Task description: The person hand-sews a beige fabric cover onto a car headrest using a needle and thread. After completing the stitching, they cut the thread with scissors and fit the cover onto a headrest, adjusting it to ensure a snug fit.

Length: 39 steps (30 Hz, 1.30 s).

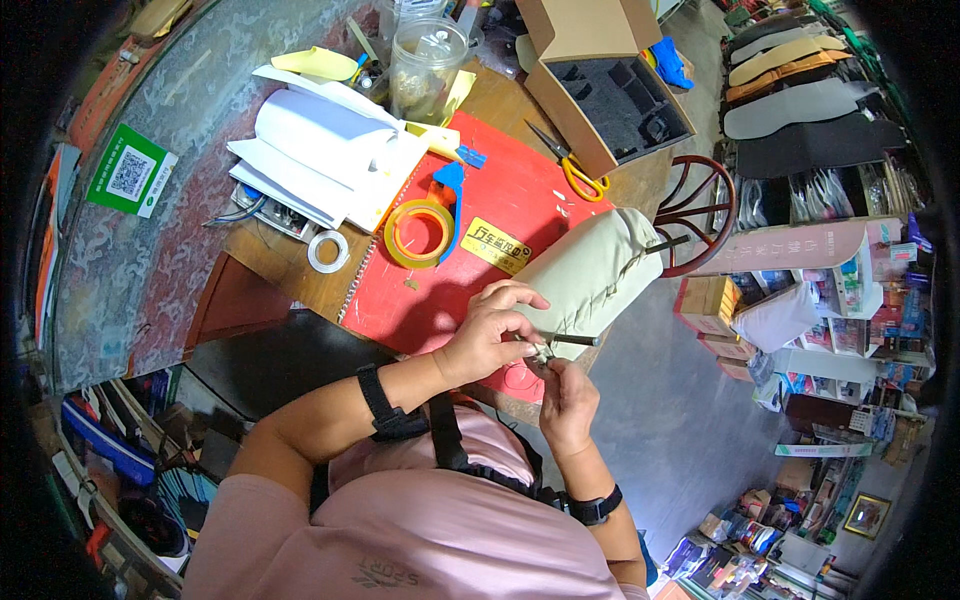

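A pale green cloth bundle (592,270), long and rounded, lies across the right side of the red spiral-bound cover. A puckered, cord-like seam runs along it, and a short dark rod sticks out near its far end. At its near end, my left hand (491,330) and my right hand (568,401) meet. Their fingertips pinch a small pale green piece (543,352), cord or cloth; its exact shape is partly hidden by the fingers. Just above my right fingers, a second dark rod (576,340) points to the right.
On the wooden table are the red cover (427,300), a tape dispenser (421,232), yellow-handled scissors (581,176), a white tape roll (328,250), papers (322,142), a clear jar (427,67) and a foam-lined cardboard box (607,105). A round-backed red metal frame (727,202) stands beyond the right edge.
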Available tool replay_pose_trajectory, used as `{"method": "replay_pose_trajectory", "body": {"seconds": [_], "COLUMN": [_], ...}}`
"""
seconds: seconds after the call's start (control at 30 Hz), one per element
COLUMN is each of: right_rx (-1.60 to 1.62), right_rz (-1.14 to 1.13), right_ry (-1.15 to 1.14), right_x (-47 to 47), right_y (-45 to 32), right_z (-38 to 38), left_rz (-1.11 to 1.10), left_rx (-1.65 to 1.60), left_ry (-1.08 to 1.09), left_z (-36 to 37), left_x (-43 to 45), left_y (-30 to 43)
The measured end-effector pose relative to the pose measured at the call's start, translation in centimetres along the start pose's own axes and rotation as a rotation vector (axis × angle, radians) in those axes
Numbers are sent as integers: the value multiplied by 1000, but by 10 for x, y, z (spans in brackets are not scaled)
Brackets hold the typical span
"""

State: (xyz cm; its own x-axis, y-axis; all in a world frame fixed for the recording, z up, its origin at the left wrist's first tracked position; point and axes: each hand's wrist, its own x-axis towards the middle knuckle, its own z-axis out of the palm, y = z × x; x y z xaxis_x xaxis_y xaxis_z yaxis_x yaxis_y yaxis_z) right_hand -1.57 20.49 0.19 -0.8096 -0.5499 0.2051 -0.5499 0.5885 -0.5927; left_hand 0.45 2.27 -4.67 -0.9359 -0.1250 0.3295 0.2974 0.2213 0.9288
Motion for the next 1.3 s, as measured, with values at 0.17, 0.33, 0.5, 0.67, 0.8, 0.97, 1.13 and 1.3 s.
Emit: {"method": "replay_pose_trajectory", "body": {"seconds": [0.17,0.33,0.5,0.67,0.8,0.97,1.13,1.3], "right_rx": [172,105,-27,-114,-61,-50,16,-21], "right_rz": [172,13,-136,-187,-152,-148,-53,-41], "right_ry": [-52,-35,-62,-110,-157,-204,-174,-192], "right_x": [-9,-5,1,9,12,14,10,15], "right_y": [13,14,11,12,14,15,10,-1], "right_z": [2,0,-5,-11,-13,-17,-16,-23], "left_rz": [-62,-73,-49,4,5,21,34,27], "left_rx": [-3,-113,-125,-50,-37,-24,32,14], "left_ry": [-25,-51,-109,-167,-176,-158,-153,-78], "left_z": [6,8,4,0,0,2,3,-1], "left_x": [-3,-2,0,6,8,9,12,10], "left_y": [0,-7,-10,-13,-10,-6,-1,-5]}}
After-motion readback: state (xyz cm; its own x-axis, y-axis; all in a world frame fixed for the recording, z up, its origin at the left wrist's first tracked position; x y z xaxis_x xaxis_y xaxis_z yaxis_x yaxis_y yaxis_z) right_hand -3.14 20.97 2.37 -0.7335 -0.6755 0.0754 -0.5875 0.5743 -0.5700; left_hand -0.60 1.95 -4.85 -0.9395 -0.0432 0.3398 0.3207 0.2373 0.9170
